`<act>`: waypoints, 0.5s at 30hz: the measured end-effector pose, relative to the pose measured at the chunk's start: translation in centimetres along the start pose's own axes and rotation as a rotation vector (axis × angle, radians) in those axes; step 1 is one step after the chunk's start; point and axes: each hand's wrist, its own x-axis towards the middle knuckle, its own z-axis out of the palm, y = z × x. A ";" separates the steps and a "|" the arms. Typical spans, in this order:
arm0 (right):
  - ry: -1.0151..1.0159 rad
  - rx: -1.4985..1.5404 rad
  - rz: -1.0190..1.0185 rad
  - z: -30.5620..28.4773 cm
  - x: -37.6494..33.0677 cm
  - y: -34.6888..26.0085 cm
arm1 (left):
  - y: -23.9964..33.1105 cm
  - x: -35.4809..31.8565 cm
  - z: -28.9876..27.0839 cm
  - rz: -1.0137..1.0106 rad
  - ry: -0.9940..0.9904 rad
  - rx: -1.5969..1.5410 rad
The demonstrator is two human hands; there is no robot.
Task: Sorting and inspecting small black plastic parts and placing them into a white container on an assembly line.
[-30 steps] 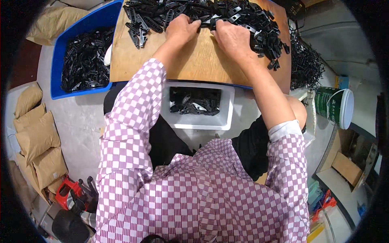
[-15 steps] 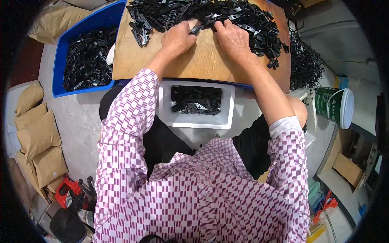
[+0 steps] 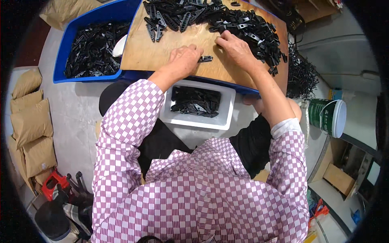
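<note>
My left hand point(image 3: 184, 59) is over the near middle of a wooden board point(image 3: 148, 54), its fingers closed on a small black plastic clip-like piece point(image 3: 206, 59) that sticks out to the right. To its right, my right hand point(image 3: 238, 49) reaches the left edge of a heap of small black parts point(image 3: 259, 34). Thumb and fingertips are pinched together there; what they hold, if anything, is hidden. Long ribbed black clip pieces point(image 3: 172, 18) lie in another heap along the board's far left.
A blue bin point(image 3: 60, 52) of black pieces stands left of the board. Below its front edge sits a white foam box point(image 3: 194, 122) with more pieces. At the right are a tangle of thin black parts point(image 3: 302, 77) and a green bucket point(image 3: 322, 115). Brown sacks point(image 3: 32, 123) are stacked left.
My left hand has come nearer along the board with the black piece. My right hand stays by the right heap, drawn slightly nearer. The view has turned a little.
</note>
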 end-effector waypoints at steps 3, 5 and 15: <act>0.096 0.114 0.020 -1.0 -1.0 0.3 | -0.5 0.1 -0.3 -0.033 -0.038 0.006; 0.073 0.102 0.105 -1.4 -1.4 0.4 | -0.8 0.0 -0.5 -0.050 -0.059 0.007; -0.229 -0.058 0.602 -0.9 1.0 -2.3 | -0.7 0.4 -0.1 -0.010 -0.083 0.089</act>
